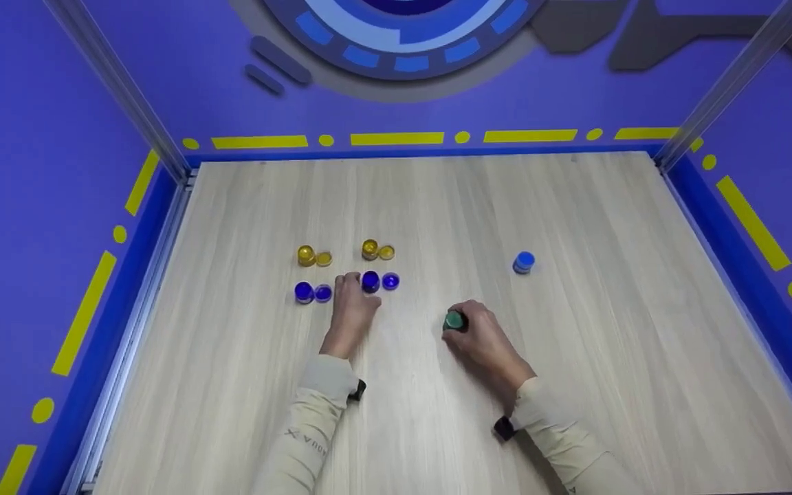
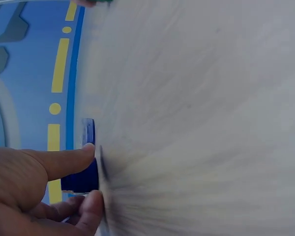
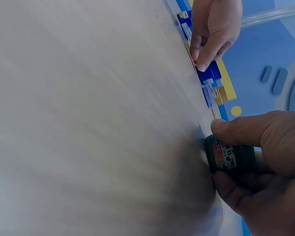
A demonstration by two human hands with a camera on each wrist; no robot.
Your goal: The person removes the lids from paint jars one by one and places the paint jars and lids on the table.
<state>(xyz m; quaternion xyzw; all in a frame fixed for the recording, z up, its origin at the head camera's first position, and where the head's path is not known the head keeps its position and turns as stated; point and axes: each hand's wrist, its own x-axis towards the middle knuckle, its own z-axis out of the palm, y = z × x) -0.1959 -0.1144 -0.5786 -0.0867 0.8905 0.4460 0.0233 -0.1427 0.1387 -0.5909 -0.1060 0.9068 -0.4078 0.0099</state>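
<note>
My left hand (image 1: 353, 306) has its thumb and fingers around a small dark blue paint jar (image 1: 370, 281). That jar stands uncapped, with its blue lid (image 1: 390, 280) lying to the right. In the left wrist view the jar (image 2: 86, 178) shows between the thumb and a bent finger. With thumb and fingertips my right hand (image 1: 485, 340) grips a green paint jar (image 1: 454, 320) at the table's middle. A printed label on the green jar (image 3: 223, 155) shows in the right wrist view.
Left stands another uncapped dark blue jar (image 1: 304, 293) beside its lid (image 1: 324, 293). Behind are two yellow jars, one left (image 1: 306, 256) and one right (image 1: 369, 249), each with a lid alongside. A light blue jar (image 1: 524, 262) stands right. Blue panels (image 1: 410, 113) enclose the wooden table (image 1: 595, 275).
</note>
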